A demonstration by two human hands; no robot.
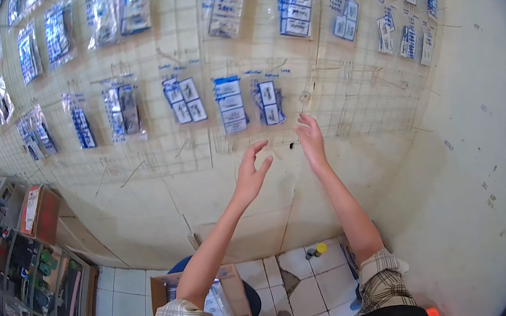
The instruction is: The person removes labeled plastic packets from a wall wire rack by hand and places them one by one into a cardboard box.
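Note:
Both my hands are raised before a wire grid rack [360, 96] on the wall. My left hand [251, 172] has its fingers apart, thumb away from the rest, and holds nothing. It is just below a clear bag with blue-and-white labels [231, 104]. My right hand [311, 141] is also empty, its fingers loosely bent and apart. To its upper left hangs another labelled bag [269, 103], not touched by the hand. Left of these, a bag with two label strips [185, 100] hangs from a hook.
Several more bags [294, 12] hang in rows above. Below, a cardboard box [242, 297] with plastic packets [217, 302] sits on something blue. A glass display case [39, 282] with a red box [40, 215] stands left. A yellow-capped container [321, 249] is on the tiled floor [129, 308].

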